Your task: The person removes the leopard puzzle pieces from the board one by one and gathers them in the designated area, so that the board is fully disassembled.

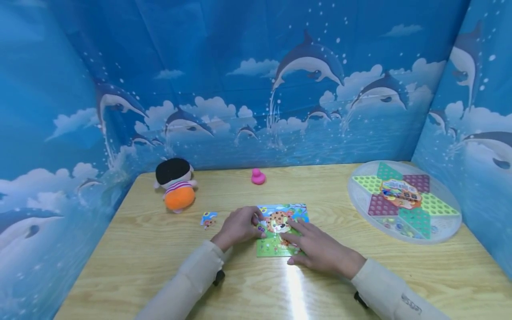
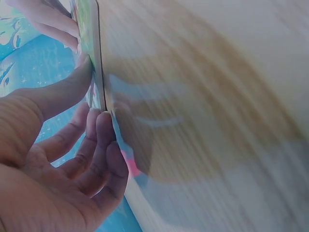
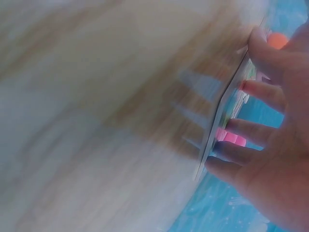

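Note:
A jigsaw puzzle (image 1: pixel 276 252) with a spotted cartoon leopard on green lies flat at the middle of the table. At its left edge my left hand (image 1: pixel 240 226) pinches a puzzle piece (image 1: pixel 261 228) with purple marks between thumb and fingers. In the left wrist view the left thumb (image 2: pixel 72 84) reaches over the puzzle's edge, the curved fingers lower down. My right hand (image 1: pixel 316 244) rests on the puzzle's right part, fingers spread. Seen by the right wrist camera, the right fingertips (image 3: pixel 231 124) touch the puzzle's top. A loose puzzle piece (image 1: pixel 209 220) lies left of the left hand.
A doll (image 1: pixel 178 195) with black hair and an orange bottom lies at the back left. A pink rubber duck (image 1: pixel 258 177) stands near the back edge. On the right lies a round Chinese checkers board (image 1: pixel 404 200). Dolphin-printed blue sheets (image 1: pixel 240 44) close off the back and sides.

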The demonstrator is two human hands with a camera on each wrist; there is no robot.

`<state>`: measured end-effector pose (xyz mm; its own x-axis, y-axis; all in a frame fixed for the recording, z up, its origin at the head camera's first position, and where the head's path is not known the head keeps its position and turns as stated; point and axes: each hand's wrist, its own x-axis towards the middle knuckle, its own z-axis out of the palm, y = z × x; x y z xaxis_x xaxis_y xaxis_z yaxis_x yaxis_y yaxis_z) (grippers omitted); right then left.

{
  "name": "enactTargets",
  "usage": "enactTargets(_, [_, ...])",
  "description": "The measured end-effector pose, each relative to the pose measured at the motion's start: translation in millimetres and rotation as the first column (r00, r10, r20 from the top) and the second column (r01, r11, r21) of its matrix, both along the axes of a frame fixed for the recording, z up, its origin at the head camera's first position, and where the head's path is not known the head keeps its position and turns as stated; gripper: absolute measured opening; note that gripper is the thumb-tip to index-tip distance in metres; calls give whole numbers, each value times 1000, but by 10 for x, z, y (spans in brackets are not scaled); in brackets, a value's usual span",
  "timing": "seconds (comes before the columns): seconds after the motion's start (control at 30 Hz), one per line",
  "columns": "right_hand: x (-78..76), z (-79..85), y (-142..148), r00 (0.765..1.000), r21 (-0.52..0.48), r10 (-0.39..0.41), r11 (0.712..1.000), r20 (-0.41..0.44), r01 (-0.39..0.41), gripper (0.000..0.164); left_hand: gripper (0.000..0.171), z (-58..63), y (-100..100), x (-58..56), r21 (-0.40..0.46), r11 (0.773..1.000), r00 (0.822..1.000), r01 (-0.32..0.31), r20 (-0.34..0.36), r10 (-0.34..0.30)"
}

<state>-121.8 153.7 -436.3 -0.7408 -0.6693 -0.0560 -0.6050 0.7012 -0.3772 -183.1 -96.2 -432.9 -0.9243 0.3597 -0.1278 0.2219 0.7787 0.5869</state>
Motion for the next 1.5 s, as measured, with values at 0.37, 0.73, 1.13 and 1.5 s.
enactTargets(0.37, [-5, -26, 0, 1000, 1, -12, 1000, 4, 12, 66, 28, 15, 7, 11, 35, 999, 999, -21, -28, 22])
enactTargets(0.73, [10, -7, 5, 1000, -5, -13, 1000, 12, 13, 66, 4, 25, -22, 15, 128, 990, 998, -59, 14, 58])
enactTargets(1.13, [6, 5, -1, 1000, -4, -11, 1000, 16, 11, 66, 5, 31, -33, 25, 161, 986, 998, -52, 27, 48])
enactTargets(1.5, [2, 11, 3, 1000, -17, 0, 1000, 11, 0, 65, 5, 5, -47, 27, 175, 983, 998, -61, 39, 55])
